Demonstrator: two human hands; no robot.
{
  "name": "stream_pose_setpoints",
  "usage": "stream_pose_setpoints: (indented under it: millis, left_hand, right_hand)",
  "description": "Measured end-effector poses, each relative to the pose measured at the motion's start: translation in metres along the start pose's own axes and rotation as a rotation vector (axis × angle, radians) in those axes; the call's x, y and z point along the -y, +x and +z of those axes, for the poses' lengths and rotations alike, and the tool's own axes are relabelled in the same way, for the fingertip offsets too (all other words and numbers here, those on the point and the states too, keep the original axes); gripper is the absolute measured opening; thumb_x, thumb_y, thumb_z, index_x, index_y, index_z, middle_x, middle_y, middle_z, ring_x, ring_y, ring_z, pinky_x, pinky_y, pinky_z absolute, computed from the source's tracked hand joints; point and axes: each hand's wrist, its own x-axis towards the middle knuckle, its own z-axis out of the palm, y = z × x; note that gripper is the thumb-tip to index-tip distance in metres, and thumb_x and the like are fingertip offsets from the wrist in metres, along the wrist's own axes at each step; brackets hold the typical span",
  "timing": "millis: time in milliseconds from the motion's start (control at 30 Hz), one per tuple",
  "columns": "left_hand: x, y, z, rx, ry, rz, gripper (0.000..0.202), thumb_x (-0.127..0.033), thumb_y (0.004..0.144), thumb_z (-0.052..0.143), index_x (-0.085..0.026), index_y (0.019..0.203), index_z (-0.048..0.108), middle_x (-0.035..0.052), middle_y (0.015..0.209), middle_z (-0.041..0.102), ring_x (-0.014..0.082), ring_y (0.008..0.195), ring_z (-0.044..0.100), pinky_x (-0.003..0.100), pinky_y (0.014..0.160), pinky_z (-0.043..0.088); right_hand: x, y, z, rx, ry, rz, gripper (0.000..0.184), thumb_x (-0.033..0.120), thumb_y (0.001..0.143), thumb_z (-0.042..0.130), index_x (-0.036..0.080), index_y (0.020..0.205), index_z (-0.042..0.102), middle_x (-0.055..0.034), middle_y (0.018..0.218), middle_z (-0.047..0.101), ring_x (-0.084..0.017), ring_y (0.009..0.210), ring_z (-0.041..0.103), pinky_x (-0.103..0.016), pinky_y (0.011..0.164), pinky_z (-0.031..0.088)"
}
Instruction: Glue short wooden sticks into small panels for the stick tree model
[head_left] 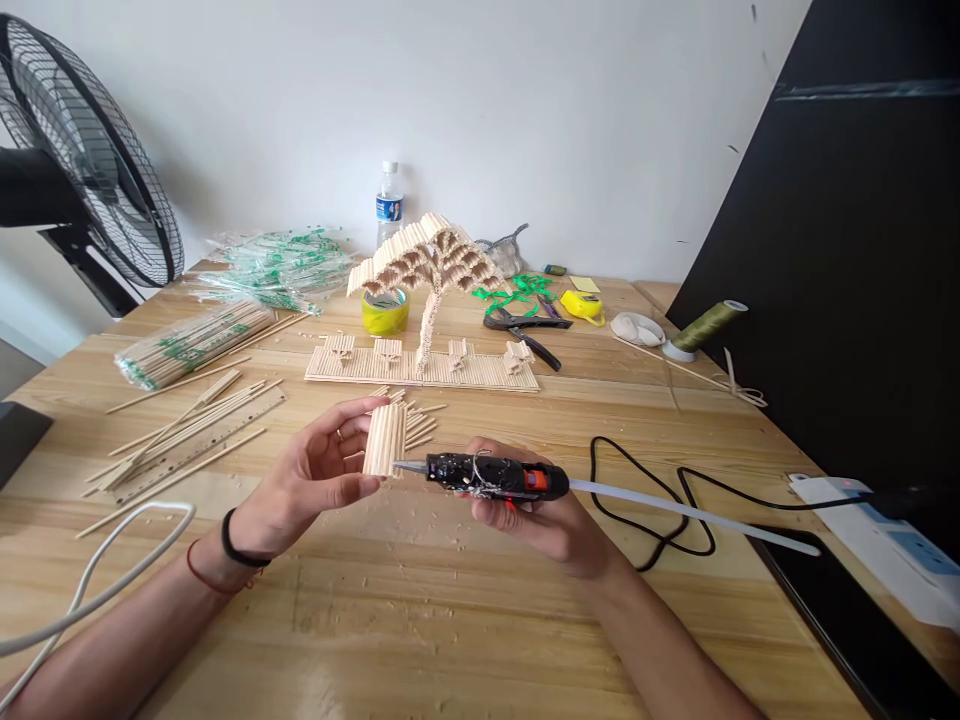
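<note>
My left hand (315, 475) pinches a small panel of wooden sticks (385, 440) laid side by side, thumb at its lower edge and index finger at its top. My right hand (536, 520) is closed around a black hot glue gun (480, 474) with a long white glue stick out of its back. The gun's metal nozzle is at the panel's lower right edge. Short cut sticks (421, 425) lie just behind the panel. Farther back stands a stick-built model (431, 310) with a tree-like canopy on a slatted base, several small stick pieces standing along it.
Long sticks and a clear ruler (195, 445) lie at left, near a bagged stick bundle (196, 345) and plastic wrappers (270, 265). Pliers (532, 340), a yellow tape measure (583, 306) and a thread spool (705, 330) lie right. A black cord (682, 500) reaches a power strip (885, 540).
</note>
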Motion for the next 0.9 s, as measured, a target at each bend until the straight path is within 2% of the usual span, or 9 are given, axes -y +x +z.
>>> stream_pose_setpoints:
  millis: [167, 300, 433, 700, 800, 900]
  left_hand:
    - [0.000, 0.000, -0.001, -0.010, 0.018, -0.018, 0.066, -0.017, 0.082, 0.089, -0.028, 0.142, 0.066, 0.0077, 0.121, 0.075, 0.0219, 0.112, 0.069, 0.030, 0.096, 0.057]
    - [0.002, -0.001, -0.002, -0.004, 0.027, -0.022, 0.067, -0.016, 0.082, 0.089, -0.029, 0.143, 0.066, 0.0084, 0.123, 0.075, 0.0222, 0.112, 0.069, 0.030, 0.096, 0.057]
    - [0.003, -0.002, -0.003, 0.018, 0.033, -0.021, 0.068, -0.016, 0.082, 0.088, -0.029, 0.145, 0.065, 0.0086, 0.122, 0.074, 0.0227, 0.113, 0.069, 0.030, 0.095, 0.056]
    - [0.001, -0.001, -0.002, 0.037, 0.015, -0.040, 0.068, -0.015, 0.082, 0.088, -0.030, 0.144, 0.065, 0.0082, 0.124, 0.074, 0.0216, 0.114, 0.069, 0.029, 0.097, 0.056]
    - [0.001, 0.000, -0.002, 0.031, 0.035, -0.037, 0.067, -0.017, 0.083, 0.088, -0.030, 0.144, 0.065, 0.0079, 0.125, 0.074, 0.0217, 0.115, 0.068, 0.029, 0.096, 0.056]
    - [0.001, 0.000, -0.002, 0.028, 0.056, -0.022, 0.065, -0.020, 0.083, 0.088, -0.030, 0.143, 0.065, 0.0088, 0.126, 0.073, 0.0238, 0.115, 0.068, 0.032, 0.095, 0.056]
  right_hand:
    - [-0.001, 0.001, 0.002, 0.031, -0.014, -0.007, 0.035, 0.051, 0.096, 0.073, 0.022, 0.080, 0.062, -0.0003, 0.079, 0.054, -0.020, 0.074, 0.050, -0.034, 0.069, 0.037]
    - [-0.003, 0.002, 0.002, -0.004, 0.002, 0.038, 0.030, 0.045, 0.095, 0.074, 0.022, 0.080, 0.063, 0.0000, 0.079, 0.055, -0.019, 0.073, 0.051, -0.033, 0.069, 0.039]
    - [-0.005, 0.001, 0.002, -0.065, 0.002, 0.122, 0.031, 0.050, 0.094, 0.074, 0.022, 0.084, 0.065, -0.0012, 0.082, 0.058, -0.020, 0.076, 0.054, -0.033, 0.069, 0.042]
    - [-0.009, 0.000, 0.003, -0.133, -0.061, 0.143, 0.031, 0.050, 0.095, 0.073, 0.022, 0.084, 0.063, -0.0004, 0.080, 0.060, -0.020, 0.074, 0.057, -0.032, 0.071, 0.046]
    - [-0.015, 0.002, 0.004, -0.238, -0.195, 0.128, 0.028, 0.047, 0.098, 0.069, 0.023, 0.087, 0.061, -0.0003, 0.078, 0.061, -0.020, 0.071, 0.058, -0.032, 0.068, 0.048]
    - [-0.024, 0.005, 0.002, -0.394, -0.488, 0.045, 0.012, 0.032, 0.099, 0.064, 0.022, 0.093, 0.061, -0.0041, 0.086, 0.064, -0.023, 0.078, 0.062, -0.035, 0.075, 0.051]
